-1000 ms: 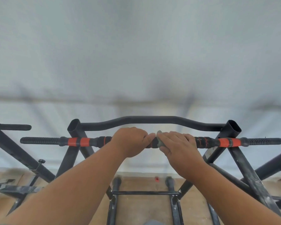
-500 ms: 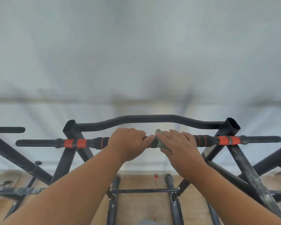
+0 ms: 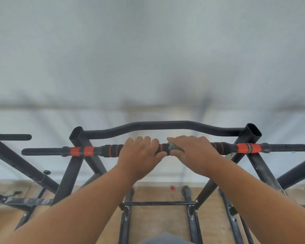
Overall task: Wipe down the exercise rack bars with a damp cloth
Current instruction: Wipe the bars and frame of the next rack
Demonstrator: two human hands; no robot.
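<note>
Cloth [image 3: 173,147] sat bunched under my right hand [image 3: 194,152], which gripped it round the grip bar [image 3: 111,150]; left hand [image 3: 141,154] clasped the bar. I judged firm, overlapping strokes best.

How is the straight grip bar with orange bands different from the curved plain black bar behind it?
The straight grip bar with orange bands carries ribbed foam and orange sections; the curved plain black bar is bare and bends upward mid-span. Both hands, left hand and right hand, sit on the grip bar; the curved bar is untouched. Both run horizontally across the rack.
</note>
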